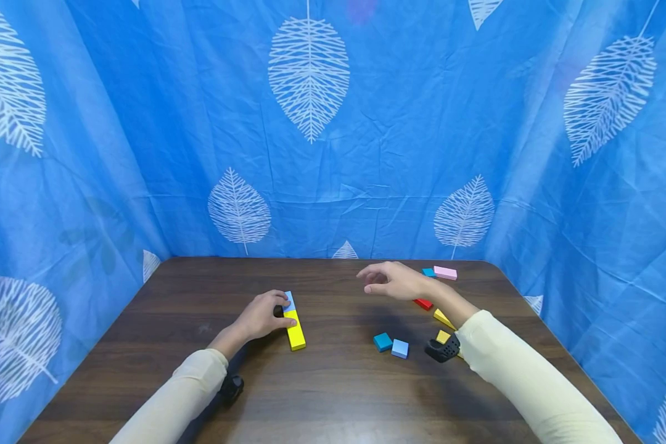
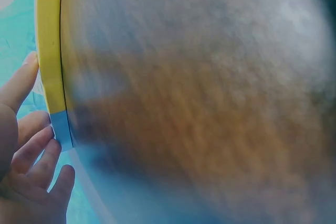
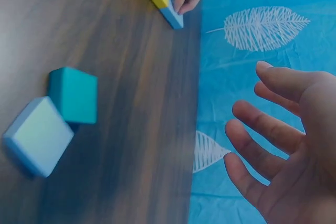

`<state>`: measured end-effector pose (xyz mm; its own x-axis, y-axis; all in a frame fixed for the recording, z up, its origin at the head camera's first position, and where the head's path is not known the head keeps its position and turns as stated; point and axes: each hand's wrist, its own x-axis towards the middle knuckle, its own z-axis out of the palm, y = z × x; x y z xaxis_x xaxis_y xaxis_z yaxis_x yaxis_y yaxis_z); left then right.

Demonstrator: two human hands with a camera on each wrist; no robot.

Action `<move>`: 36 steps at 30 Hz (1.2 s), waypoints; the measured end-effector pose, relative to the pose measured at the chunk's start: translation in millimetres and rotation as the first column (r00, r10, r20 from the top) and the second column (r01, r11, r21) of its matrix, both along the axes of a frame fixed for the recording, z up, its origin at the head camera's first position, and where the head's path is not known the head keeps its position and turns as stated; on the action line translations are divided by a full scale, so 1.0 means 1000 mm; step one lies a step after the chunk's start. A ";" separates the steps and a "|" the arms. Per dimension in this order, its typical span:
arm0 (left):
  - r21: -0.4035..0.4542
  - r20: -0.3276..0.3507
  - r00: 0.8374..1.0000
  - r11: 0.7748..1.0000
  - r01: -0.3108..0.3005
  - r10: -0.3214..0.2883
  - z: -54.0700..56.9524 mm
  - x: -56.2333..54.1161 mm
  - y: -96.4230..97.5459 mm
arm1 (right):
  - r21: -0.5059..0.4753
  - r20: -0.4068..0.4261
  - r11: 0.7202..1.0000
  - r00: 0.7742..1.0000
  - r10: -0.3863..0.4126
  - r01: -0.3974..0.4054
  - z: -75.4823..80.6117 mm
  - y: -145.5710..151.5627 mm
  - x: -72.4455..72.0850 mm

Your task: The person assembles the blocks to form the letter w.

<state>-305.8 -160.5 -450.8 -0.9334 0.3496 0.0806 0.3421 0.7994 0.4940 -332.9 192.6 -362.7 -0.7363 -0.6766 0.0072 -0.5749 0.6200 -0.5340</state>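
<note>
My left hand rests on a yellow block and a light blue block, which lie end to end in a line on the wooden table. Its thumb touches the yellow block, while the other fingers reach to the light blue block, loosely bent. Raised above the table, my right hand has its fingers spread and slightly bent, with nothing in it. Nearest below it in the right wrist view are a teal square block and a pale blue square block, corners close together.
Behind and under the right forearm lie a pink block, another teal piece, a red block and several yellow pieces. A blue curtain with white leaves surrounds the far and side edges of the table.
</note>
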 end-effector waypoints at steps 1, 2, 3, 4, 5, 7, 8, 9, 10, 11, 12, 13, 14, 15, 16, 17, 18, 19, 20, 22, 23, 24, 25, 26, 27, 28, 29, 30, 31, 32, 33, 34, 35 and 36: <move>0.000 0.002 1.000 1.000 -0.002 0.002 0.000 0.000 0.000 | -0.002 0.004 1.000 1.000 0.001 -0.001 -0.001 0.003 0.002; 0.000 0.002 1.000 1.000 -0.003 0.003 0.000 0.000 0.000 | -0.004 0.009 1.000 1.000 0.003 -0.003 -0.002 0.005 0.003; -0.001 0.002 1.000 1.000 -0.003 0.003 0.000 0.000 0.001 | -0.010 0.014 1.000 1.000 0.008 -0.008 -0.004 0.008 0.006; -0.002 0.001 1.000 1.000 -0.004 0.004 0.000 0.000 0.001 | -0.017 0.019 1.000 1.000 0.013 -0.013 -0.005 0.011 0.008; -0.003 0.000 1.000 1.000 -0.004 0.004 0.000 0.000 0.001 | -0.022 0.020 1.000 1.000 0.014 -0.014 -0.006 0.013 0.011; -0.006 0.002 1.000 1.000 -0.005 0.005 0.000 0.000 0.001 | -0.031 0.025 0.999 1.000 0.019 -0.018 -0.009 0.018 0.015; -0.007 0.004 1.000 1.000 -0.006 0.006 0.000 0.000 0.001 | -0.036 0.028 0.999 0.999 0.025 -0.024 -0.011 0.021 0.018; -0.006 0.006 1.000 1.000 -0.007 0.007 0.000 0.000 0.001 | -0.040 0.031 0.999 0.999 0.030 -0.028 -0.012 0.023 0.020; -0.006 0.008 1.000 1.000 -0.010 0.010 0.000 0.000 0.001 | -0.043 0.037 0.999 0.999 0.033 -0.031 -0.014 0.025 0.022; -0.006 0.011 1.000 1.000 -0.011 0.011 0.000 0.000 0.001 | -0.048 0.043 0.998 0.998 0.037 -0.035 -0.016 0.026 0.024; -0.006 0.013 1.000 1.000 -0.011 0.011 0.000 0.001 0.001 | -0.054 0.053 0.998 0.998 0.038 -0.036 -0.019 0.028 0.026; -0.005 0.015 1.000 1.000 -0.012 0.012 0.000 0.001 0.001 | -0.060 0.064 0.998 0.997 0.040 -0.037 -0.021 0.029 0.028; -0.003 0.018 1.000 1.000 -0.013 0.013 0.000 0.001 0.001 | -0.064 0.076 0.997 0.996 0.039 -0.034 -0.024 0.031 0.029; -0.001 0.019 1.000 1.000 -0.013 0.014 0.000 0.002 0.001 | -0.068 0.085 0.997 0.996 0.039 -0.033 -0.027 0.031 0.031; -0.001 0.020 1.000 1.000 -0.015 0.015 0.000 0.002 0.001 | -0.072 0.096 0.997 0.995 0.040 -0.033 -0.029 0.032 0.033; -0.001 0.022 1.000 1.000 -0.014 0.014 0.000 0.002 0.001 | -0.075 0.107 0.996 0.993 0.044 -0.036 -0.032 0.033 0.035; 0.000 0.024 1.000 1.000 -0.016 0.016 0.000 0.003 0.001 | -0.078 0.119 0.996 0.992 0.047 -0.038 -0.035 0.034 0.037; 0.002 0.025 1.000 1.000 -0.018 0.018 -0.001 0.003 0.001 | -0.082 0.127 0.996 0.990 0.055 -0.045 -0.038 0.035 0.038; 0.003 0.025 1.000 1.000 -0.019 0.019 -0.001 0.003 0.001 | -0.087 0.135 0.995 0.989 0.063 -0.052 -0.040 0.035 0.040; 0.003 0.021 1.000 1.000 -0.023 0.023 -0.002 0.003 0.001 | -0.086 0.140 0.994 0.987 0.075 -0.063 -0.047 0.038 0.042; 0.003 0.020 1.000 1.000 -0.024 0.023 -0.002 0.004 0.002 | -0.083 0.141 0.994 0.987 0.078 -0.067 -0.050 0.039 0.044; 0.005 0.019 1.000 1.000 -0.025 0.025 -0.003 0.004 0.002 | -0.078 0.142 0.995 0.987 0.079 -0.069 -0.054 0.040 0.045; 0.008 0.019 0.999 1.000 -0.029 0.029 -0.004 0.005 0.002 | -0.075 0.141 0.995 0.987 0.082 -0.072 -0.057 0.041 0.046; 0.010 0.019 0.999 0.999 -0.032 0.031 -0.004 0.005 0.003 | -0.066 0.143 0.995 0.986 0.080 -0.071 -0.060 0.042 0.047; 0.010 0.021 0.999 0.999 -0.034 0.034 -0.004 0.006 0.003 | -0.054 0.146 0.996 0.986 0.076 -0.068 -0.063 0.043 0.048; 0.010 0.021 0.999 0.999 -0.037 0.037 -0.005 0.006 0.004 | -0.046 0.147 0.997 0.986 0.074 -0.068 -0.066 0.043 0.049; 0.012 0.020 0.999 0.999 -0.039 0.039 -0.005 0.006 0.004 | -0.040 0.147 0.997 0.987 0.071 -0.066 -0.068 0.043 0.049; 0.014 0.018 0.999 0.999 -0.041 0.041 -0.005 0.007 0.004 | -0.035 0.142 0.997 0.987 0.074 -0.069 -0.070 0.044 0.049; 0.015 0.016 0.999 0.999 -0.043 0.043 -0.004 0.007 0.004 | -0.029 0.133 0.997 0.988 0.076 -0.073 -0.072 0.044 0.050; 0.015 0.014 0.999 0.999 -0.043 0.043 -0.004 0.007 0.005 | -0.017 0.123 0.997 0.990 0.075 -0.074 -0.074 0.043 0.050; 0.014 0.013 0.999 0.999 -0.043 0.043 -0.004 0.007 0.005 | -0.008 0.106 0.997 0.991 0.079 -0.079 -0.076 0.044 0.050; 0.013 0.011 0.999 0.999 -0.043 0.043 -0.004 0.007 0.005 | -0.004 0.089 0.996 0.992 0.086 -0.086 -0.078 0.043 0.050; 0.015 0.012 0.999 0.999 -0.043 0.043 -0.005 0.008 0.005 | 0.003 0.074 0.996 0.993 0.088 -0.088 -0.080 0.043 0.050; 0.015 0.014 0.999 0.999 -0.043 0.043 -0.005 0.008 0.005 | 0.008 0.058 0.996 0.994 0.092 -0.092 -0.082 0.043 0.050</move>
<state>-297.9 -155.0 -455.8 -0.9487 0.3078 0.0725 0.3004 0.8053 0.5111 -282.8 235.9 -444.3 -0.6699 -0.7413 -0.0409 -0.5982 0.5716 -0.5616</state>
